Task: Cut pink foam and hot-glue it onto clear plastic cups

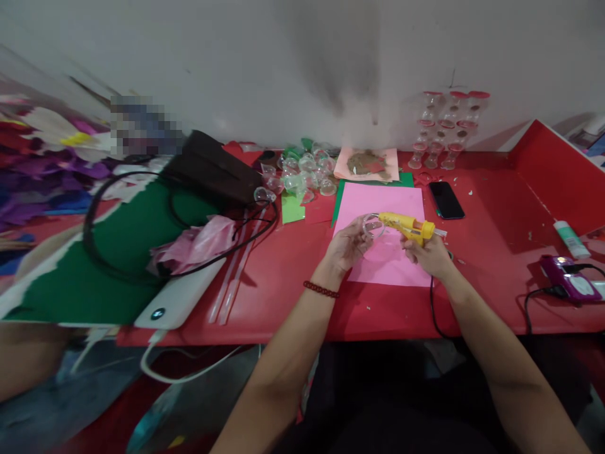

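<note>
In my left hand [350,244] is a small clear plastic cup [373,227], pinched by its side with the round rim facing me. My right hand [428,252] grips a yellow hot glue gun [406,226] by its handle. The gun's nozzle points left and meets the cup's rim or lies just beside it; I cannot tell which. A clear glue stick [440,233] pokes out of the gun's rear. Both hands are above a pink paper sheet [382,195] on the red table [288,296]. The gun's black cord hangs over the front edge.
Several clear cups [307,173] are heaped at the back. Joined cups with red lids [447,129] stand by the wall. Right lie a phone [447,200], a glue tube [571,238] and a purple power socket [570,277]. Left are a black bag [212,167], cables and a white power bank [182,296].
</note>
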Available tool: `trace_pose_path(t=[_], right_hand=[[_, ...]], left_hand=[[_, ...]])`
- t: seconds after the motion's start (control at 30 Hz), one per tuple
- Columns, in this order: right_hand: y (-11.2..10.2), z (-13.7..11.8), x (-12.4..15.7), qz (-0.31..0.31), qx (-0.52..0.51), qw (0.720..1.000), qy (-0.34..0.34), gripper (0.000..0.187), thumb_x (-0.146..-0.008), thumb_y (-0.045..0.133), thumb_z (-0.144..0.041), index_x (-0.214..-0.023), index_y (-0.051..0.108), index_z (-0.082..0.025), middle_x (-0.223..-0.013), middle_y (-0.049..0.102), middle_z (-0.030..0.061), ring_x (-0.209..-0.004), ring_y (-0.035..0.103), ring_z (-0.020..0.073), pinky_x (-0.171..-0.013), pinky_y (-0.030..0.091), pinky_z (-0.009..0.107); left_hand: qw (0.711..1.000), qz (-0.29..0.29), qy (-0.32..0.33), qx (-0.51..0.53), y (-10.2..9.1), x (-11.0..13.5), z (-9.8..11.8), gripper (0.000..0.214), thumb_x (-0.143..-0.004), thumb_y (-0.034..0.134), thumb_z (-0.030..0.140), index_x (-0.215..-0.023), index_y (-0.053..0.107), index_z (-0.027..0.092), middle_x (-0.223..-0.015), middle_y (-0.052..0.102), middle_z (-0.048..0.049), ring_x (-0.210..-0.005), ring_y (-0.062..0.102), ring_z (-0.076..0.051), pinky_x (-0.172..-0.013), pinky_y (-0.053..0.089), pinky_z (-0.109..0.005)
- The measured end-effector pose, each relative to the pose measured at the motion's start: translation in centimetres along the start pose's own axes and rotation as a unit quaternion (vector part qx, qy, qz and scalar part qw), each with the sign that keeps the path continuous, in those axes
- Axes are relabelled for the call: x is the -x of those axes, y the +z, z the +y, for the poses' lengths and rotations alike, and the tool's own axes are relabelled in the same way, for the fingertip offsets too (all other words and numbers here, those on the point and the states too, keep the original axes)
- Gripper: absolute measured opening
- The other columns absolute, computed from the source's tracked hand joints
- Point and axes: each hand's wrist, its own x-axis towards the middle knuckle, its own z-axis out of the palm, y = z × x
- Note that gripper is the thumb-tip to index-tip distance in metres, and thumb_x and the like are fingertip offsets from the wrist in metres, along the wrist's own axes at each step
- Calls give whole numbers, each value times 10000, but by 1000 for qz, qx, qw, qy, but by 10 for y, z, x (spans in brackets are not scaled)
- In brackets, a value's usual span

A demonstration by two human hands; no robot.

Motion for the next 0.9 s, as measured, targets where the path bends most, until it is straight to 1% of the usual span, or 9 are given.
trace_pose_path(t=[0.17, 0.27, 0.4, 0.57, 0.73, 0.9], right_hand=[[-2, 4, -1, 3, 14, 1000, 0, 478, -756, 699, -660, -766, 586, -196, -498, 488, -59, -388, 419, 81, -403, 337, 234], [-2, 5, -1, 2, 30, 1000, 6, 472, -763, 688, -656, -747, 579, -197, -486, 480, -56, -390, 417, 83, -405, 338, 233], [-3, 5, -1, 10, 35, 999, 0, 452, -766, 692, -634, -768, 582, -196, -480, 478, -59, -385, 420, 85, -400, 330, 229], [-2, 6, -1, 12, 19, 1000, -4, 428, -774, 694, -613, -789, 588, -198, -479, 466, -65, -383, 407, 85, -397, 323, 229], [-1, 6, 0, 6, 26, 1000, 3, 407, -777, 700, -582, -762, 588, -192, -495, 486, -56, -393, 416, 84, -409, 328, 235], [-1, 6, 1, -4, 37, 999, 4, 414, -779, 707, -581, -728, 584, -188, -487, 484, -54, -397, 420, 82, -413, 325, 231]], left_hand=[[1000, 3, -5, -7, 0, 1, 1, 195, -883, 568, 99, -1011, 714, 113, -905, 750, -106, -510, 564, -52, -532, 521, -149], [1000, 4, -1, -3, -1, 0, 0, 203, -888, 569, 102, -1025, 717, 115, -919, 749, -108, -561, 593, -62, -536, 513, -139], [1000, 2, 0, 1, -1, -1, 0, 215, -895, 573, 109, -1050, 722, 113, -949, 747, -117, -584, 600, -67, -551, 513, -146], [1000, 6, -1, 10, 3, 2, 0, 191, -899, 566, 90, -1011, 720, 109, -929, 745, -120, -574, 600, -65, -540, 503, -142], [1000, 19, 0, 18, 7, 3, 0, 174, -898, 551, 67, -972, 702, 114, -890, 739, -92, -534, 576, -54, -529, 499, -146], [999, 40, 4, 14, 6, 2, -1, 151, -862, 605, 61, -964, 692, 131, -797, 713, -33, -506, 556, -47, -519, 492, -151]])
